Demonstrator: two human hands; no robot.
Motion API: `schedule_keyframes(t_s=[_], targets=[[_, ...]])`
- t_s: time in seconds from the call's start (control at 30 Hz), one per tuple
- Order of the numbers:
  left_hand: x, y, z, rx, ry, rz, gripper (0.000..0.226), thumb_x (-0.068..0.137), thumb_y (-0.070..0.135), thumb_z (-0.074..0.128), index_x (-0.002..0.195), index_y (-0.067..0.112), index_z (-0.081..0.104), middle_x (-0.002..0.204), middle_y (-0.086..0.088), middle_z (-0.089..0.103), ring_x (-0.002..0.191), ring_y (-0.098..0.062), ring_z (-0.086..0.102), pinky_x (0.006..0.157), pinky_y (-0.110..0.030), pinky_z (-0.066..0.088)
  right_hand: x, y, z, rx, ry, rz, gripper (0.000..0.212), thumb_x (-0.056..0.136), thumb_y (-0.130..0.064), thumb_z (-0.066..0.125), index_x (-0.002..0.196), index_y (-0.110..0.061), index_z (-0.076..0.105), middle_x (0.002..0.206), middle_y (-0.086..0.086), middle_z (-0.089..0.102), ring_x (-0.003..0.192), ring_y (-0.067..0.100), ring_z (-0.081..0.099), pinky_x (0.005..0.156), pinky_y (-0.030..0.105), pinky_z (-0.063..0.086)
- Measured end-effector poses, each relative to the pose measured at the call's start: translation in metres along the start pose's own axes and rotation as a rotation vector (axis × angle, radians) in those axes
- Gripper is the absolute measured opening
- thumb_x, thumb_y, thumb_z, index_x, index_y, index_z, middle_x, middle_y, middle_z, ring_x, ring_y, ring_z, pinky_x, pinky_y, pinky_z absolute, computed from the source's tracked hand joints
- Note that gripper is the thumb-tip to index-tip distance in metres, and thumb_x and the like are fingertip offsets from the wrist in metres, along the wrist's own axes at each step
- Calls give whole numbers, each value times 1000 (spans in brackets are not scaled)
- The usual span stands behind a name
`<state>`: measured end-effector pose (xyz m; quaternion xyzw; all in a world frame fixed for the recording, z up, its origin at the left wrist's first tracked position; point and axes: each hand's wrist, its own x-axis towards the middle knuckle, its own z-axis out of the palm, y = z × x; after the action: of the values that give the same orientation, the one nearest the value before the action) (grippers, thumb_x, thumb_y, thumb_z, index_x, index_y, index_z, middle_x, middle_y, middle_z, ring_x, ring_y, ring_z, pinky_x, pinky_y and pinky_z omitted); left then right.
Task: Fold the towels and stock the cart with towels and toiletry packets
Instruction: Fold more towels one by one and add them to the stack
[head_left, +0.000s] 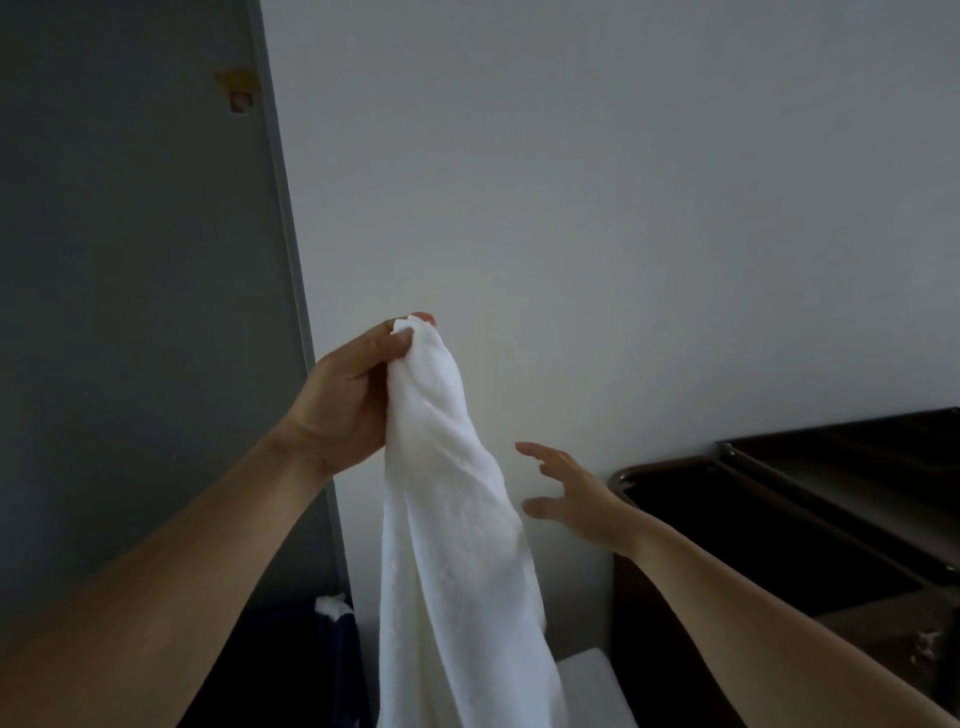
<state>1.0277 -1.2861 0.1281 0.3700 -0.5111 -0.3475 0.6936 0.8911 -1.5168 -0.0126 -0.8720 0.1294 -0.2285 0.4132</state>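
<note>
A white towel (457, 519) hangs down in a long bunched drape in front of the wall. My left hand (348, 400) is raised and grips its top end, thumb and fingers curled round the cloth. My right hand (566, 493) is lower and to the right of the towel, fingers spread and holding nothing, a short gap from the fabric. The dark cart (810, 493) stands at the right, its top tray rim showing. The towel's lower end runs out of the frame.
A pale wall fills the background, with a grey door (135, 312) and its frame at the left. A dark blue bin (291, 670) with a bit of white cloth sits low left. A white block (592, 686) lies below the towel.
</note>
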Motion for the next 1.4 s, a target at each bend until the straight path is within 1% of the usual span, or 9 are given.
schedule_keyframes(t_s=[0.13, 0.27, 0.47, 0.6, 0.93, 1.1, 1.17, 1.23, 1.4], targets=[[4, 10, 6, -108, -126, 1, 14, 91, 26, 64, 100, 18, 70, 87, 2, 66, 82, -13, 68, 78, -29, 57, 4, -14, 17, 55, -141, -1, 75, 65, -35, 77, 131, -52, 47, 139, -25, 48, 127, -6, 43, 97, 20, 44], [8, 11, 1, -29, -100, -8, 14, 92, 25, 61, 101, 17, 69, 85, 1, 65, 80, -14, 67, 77, -30, 57, -2, -13, 24, 84, -241, 39, 31, 56, -38, 75, 86, -39, 74, 89, -25, 73, 85, -11, 66, 71, 7, 48], [6, 11, -34, 97, 195, 63, 16, 88, 26, 64, 100, 19, 71, 92, 0, 69, 86, -16, 69, 76, -32, 58, -35, 31, -10, 150, -135, 181, 27, 77, -18, 83, 102, -13, 74, 97, 2, 75, 96, 20, 70, 86, 30, 55], [12, 7, -49, 176, 313, 56, 17, 96, 20, 57, 97, 20, 74, 92, 0, 71, 85, -14, 70, 75, -30, 58, -53, 41, -11, -32, -94, 193, 16, 81, -21, 79, 90, -27, 67, 76, -14, 69, 78, 7, 65, 72, 20, 49], [6, -16, -74, 474, 609, 93, 17, 98, 15, 59, 93, 24, 73, 88, 5, 67, 80, -8, 61, 67, -23, 50, -86, 11, -23, -567, -203, -48, 17, 89, -50, 66, 101, -39, 62, 84, -29, 57, 81, -5, 61, 65, 9, 42], [7, -29, -62, 430, 559, 79, 16, 97, 17, 61, 95, 25, 74, 92, 8, 71, 86, -7, 66, 69, -19, 52, -90, 12, 1, -248, -256, 152, 18, 99, -34, 57, 85, -34, 67, 78, -22, 65, 83, -1, 60, 72, 11, 43], [9, -31, -59, 453, 525, 83, 20, 97, 18, 61, 91, 29, 76, 90, 11, 72, 86, -4, 67, 69, -18, 53, -94, 18, 5, -316, -337, 145, 12, 96, -43, 59, 97, -35, 67, 84, -27, 63, 88, -4, 58, 77, 12, 42], [9, -32, -59, 475, 507, 94, 23, 97, 18, 61, 89, 32, 77, 89, 12, 72, 85, -4, 67, 70, -19, 53, -98, 24, 12, -450, -391, 90, 40, 85, -62, 61, 116, -35, 62, 87, -29, 54, 85, -9, 54, 74, 11, 39], [2, -37, -74, 807, 443, 107, 19, 98, 19, 59, 97, 33, 72, 94, 15, 70, 91, -3, 64, 73, -15, 48, -96, 28, 14, -524, -294, 138, 22, 87, -59, 64, 89, -37, 58, 79, -18, 58, 75, 0, 59, 62, 13, 38]])
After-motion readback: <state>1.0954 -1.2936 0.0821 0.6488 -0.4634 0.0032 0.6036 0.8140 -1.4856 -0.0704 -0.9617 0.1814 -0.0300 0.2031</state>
